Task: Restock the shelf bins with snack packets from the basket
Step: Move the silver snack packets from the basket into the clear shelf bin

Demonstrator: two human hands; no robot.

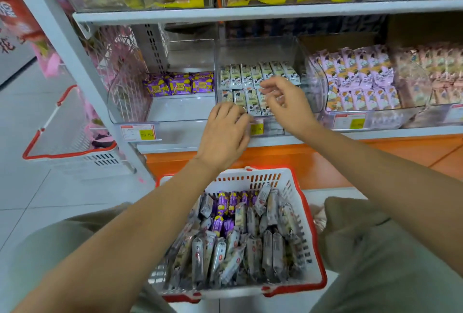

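A white basket with a red rim [313, 225] sits low in front of me, full of grey-white snack packets [253, 250] and a few purple ones [221, 212]. On the shelf above it, a clear middle bin [304, 62] holds two rows of upright green-white packets [250, 75]. My left hand [224, 134] reaches to the bin's front lip, its bent fingers against the front row; blur hides the fingertips. My right hand [285, 103] hovers over the same rows, fingers loosely spread, with nothing visibly in them.
The clear bin on the left [160, 112] holds a short row of purple packets [180, 84]. The right bin holds lilac packets [358, 74]. A second red-rimmed basket [75, 152] stands on the floor at left. Yellow price tags [146, 133] line the shelf edge.
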